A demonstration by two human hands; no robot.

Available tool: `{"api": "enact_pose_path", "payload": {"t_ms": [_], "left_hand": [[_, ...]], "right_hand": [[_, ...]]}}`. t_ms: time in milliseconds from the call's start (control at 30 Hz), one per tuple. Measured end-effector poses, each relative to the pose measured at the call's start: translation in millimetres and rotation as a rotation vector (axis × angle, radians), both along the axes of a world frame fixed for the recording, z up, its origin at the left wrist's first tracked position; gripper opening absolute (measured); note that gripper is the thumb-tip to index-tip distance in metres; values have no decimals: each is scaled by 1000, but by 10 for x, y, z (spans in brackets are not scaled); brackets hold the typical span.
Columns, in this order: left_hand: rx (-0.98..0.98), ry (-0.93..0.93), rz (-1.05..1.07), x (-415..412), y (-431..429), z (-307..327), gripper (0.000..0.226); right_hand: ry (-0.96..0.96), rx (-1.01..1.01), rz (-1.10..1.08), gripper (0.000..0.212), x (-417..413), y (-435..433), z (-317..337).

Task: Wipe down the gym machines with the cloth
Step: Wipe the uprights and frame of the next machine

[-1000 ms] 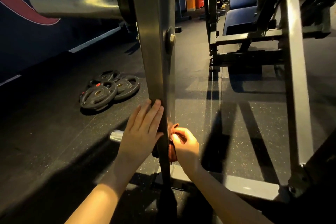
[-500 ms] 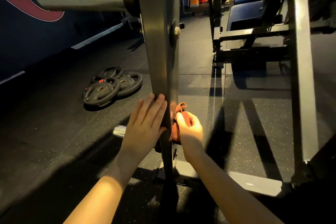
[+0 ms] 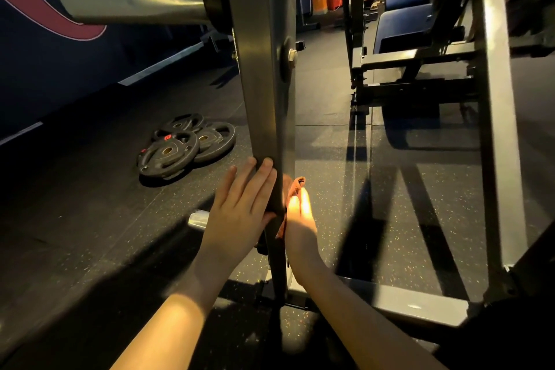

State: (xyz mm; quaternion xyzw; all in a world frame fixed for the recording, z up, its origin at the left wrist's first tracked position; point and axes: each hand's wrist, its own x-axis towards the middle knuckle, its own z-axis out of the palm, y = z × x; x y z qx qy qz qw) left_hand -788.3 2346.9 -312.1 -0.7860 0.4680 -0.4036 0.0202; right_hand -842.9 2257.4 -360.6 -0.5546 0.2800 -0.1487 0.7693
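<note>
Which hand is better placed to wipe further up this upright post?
Right. The right hand presses the cloth against the side of the post, so it could simply slide upward. The left hand lies flat on the post's front, without any cloth.

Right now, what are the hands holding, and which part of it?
The right hand pins the red cloth against the post by its middle, fingers straight; a corner pokes out above. The left hand holds nothing, flat on the post.
</note>
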Motion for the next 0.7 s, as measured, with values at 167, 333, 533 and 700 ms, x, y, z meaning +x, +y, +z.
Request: {"api": "enact_pose_path", "payload": {"t_ms": [167,333,533,700], "left_hand": [[-18,18,-43,52,34,-21,95],[-20,-9,-60,63,43,-20,94],[7,-2,-5,2,12,6,99],[-3,12,-18,24,32,-33,102]], "right_hand": [[-370,-125,-84,23,-92,-94,451],[-407,-235,0,30,-97,-144,281],[-188,41,135,37,-167,-142,-75],[-251,-67,31,31,-77,-100,107]]}}
